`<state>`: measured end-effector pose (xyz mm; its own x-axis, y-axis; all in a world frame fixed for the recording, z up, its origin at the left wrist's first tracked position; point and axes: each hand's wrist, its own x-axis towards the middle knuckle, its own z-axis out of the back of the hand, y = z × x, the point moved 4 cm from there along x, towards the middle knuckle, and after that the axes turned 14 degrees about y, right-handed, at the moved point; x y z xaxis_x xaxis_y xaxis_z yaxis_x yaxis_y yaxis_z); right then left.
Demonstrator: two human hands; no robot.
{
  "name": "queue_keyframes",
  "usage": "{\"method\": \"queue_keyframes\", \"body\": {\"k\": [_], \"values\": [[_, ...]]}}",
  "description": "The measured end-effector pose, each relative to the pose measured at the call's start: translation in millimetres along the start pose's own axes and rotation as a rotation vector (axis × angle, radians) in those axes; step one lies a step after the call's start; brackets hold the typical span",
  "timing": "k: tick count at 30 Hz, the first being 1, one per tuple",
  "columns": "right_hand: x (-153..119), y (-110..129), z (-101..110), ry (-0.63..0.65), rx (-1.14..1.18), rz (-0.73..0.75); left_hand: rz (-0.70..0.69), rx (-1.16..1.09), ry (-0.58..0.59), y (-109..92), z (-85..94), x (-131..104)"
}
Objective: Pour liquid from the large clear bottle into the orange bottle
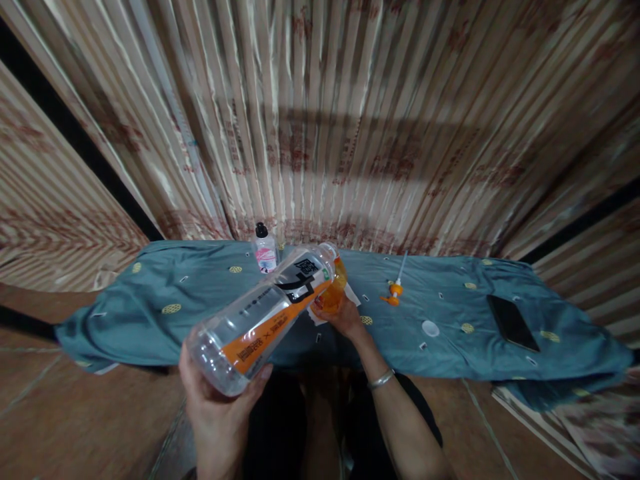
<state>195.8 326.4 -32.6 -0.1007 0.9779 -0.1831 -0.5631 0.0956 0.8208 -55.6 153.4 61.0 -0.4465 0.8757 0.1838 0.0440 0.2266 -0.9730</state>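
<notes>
My left hand [220, 407] is wrapped round the base of a large clear plastic bottle [265, 313] with an orange and black label. The bottle is tilted, its mouth up and to the right, over an orange bottle [334, 290]. Around the lower part of that orange bottle my right hand [343, 317] is closed; the clear bottle hides part of it, and whether the two mouths touch I cannot tell. White paper [354, 293] lies under the orange bottle. An orange pump top [395, 291] with its pale tube rests on the cloth to the right.
A small bottle with a black cap [265, 250] stands at the back left. Farther right are a white round lid [430, 328] and a dark phone [513, 323]. The green cloth [200, 287] covers the narrow table, with a striped curtain [350, 120] behind.
</notes>
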Motion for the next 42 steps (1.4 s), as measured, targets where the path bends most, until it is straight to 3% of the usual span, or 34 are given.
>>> {"method": "queue_keyframes", "body": {"k": [9,19,28,42], "values": [[0,-2,1,0.031,0.025,0.038,0.072,-0.012,-0.015,34,25.3,15],[0,-4,3,0.032,0.034,0.024,0.068,-0.015,-0.007,40,28.7,13],[-1,-6,2,0.047,0.111,0.049,0.019,-0.011,-0.006,12,4.5,2],[0,0,3,-0.008,0.134,0.074,0.022,-0.006,-0.023,8,1.6,0]]}}
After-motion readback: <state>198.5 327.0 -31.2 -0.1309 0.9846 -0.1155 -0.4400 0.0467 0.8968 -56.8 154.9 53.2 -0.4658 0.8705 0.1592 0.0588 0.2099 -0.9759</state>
